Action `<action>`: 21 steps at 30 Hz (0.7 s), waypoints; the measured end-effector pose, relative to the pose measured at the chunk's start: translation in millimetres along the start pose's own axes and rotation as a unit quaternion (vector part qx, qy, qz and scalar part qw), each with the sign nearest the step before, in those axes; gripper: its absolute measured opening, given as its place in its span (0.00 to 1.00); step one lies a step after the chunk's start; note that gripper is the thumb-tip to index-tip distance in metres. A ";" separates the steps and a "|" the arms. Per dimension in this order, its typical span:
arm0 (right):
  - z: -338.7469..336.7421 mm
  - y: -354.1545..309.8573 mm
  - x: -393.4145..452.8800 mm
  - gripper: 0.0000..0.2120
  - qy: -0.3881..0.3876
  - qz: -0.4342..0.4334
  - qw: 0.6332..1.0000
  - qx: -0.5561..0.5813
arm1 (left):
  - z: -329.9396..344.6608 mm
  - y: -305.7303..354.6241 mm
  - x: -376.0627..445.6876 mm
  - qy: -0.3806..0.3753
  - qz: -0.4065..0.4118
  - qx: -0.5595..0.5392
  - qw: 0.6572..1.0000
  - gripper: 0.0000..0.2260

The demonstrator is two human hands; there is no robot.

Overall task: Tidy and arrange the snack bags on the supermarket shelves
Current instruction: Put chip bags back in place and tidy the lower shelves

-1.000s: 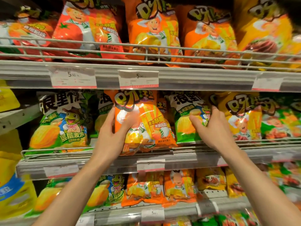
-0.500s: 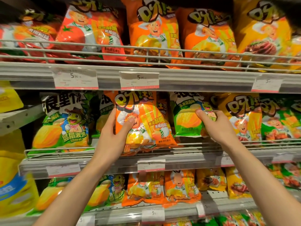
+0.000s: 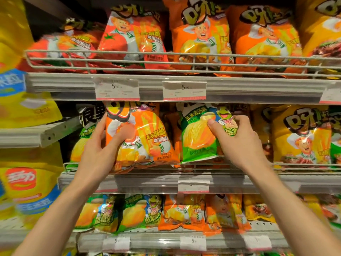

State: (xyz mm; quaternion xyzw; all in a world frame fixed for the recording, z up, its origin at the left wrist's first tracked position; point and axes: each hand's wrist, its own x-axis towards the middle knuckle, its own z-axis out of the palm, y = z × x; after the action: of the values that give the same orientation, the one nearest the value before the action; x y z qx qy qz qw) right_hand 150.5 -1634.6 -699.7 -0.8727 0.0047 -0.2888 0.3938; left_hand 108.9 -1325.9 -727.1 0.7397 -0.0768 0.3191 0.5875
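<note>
Two bags are in our hands on the middle shelf (image 3: 230, 183). Our left hand (image 3: 99, 150) grips the orange bag (image 3: 145, 137) by its left edge, thumb across the front and fingers curled behind it. Our right hand (image 3: 238, 143) pinches the green bag (image 3: 197, 137) on its right side, thumb pressed on the front and fingers wrapped over the edge. Both bags stand upright just behind the wire rail (image 3: 295, 166), side by side, nearly touching. Left of the orange bag, another green bag (image 3: 81, 143) is partly hidden behind our left hand. To the right stands a yellow bag (image 3: 300, 135). On the top shelf (image 3: 239, 87), red and orange bags lean against a wire rail, with two price tags (image 3: 117, 88) below them. On the bottom shelf (image 3: 156, 241), near us, sit green and orange bags.
</note>
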 end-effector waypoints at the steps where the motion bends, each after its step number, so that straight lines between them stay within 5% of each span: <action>1: 7.7 -6.2 -3.1 0.41 0.000 -0.006 1.000 0.000 | -8.7 -0.1 0.7 0.012 -0.002 0.001 1.000 0.23; 5: 37.1 -31.3 -12.4 0.40 -0.023 -0.041 0.999 -0.002 | -35.7 -0.3 2.6 0.014 0.009 0.022 1.000 0.22; 11: 58.3 -46.6 -17.9 0.37 -0.172 -0.020 0.984 0.031 | -71.0 -1.3 -0.9 -0.008 0.018 0.075 0.997 0.25; 21: 103.1 -76.1 -15.6 0.34 -0.068 -0.068 0.995 0.013 | -104.9 12.7 1.1 -0.006 -0.007 0.081 0.997 0.28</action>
State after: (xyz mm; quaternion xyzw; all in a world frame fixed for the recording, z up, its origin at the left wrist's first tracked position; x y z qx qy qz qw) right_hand 173.1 -1507.9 -708.9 -0.8831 -0.0849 -0.2550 0.3845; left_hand 63.5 -1233.1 -705.0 0.7873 -0.0485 0.3158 0.5273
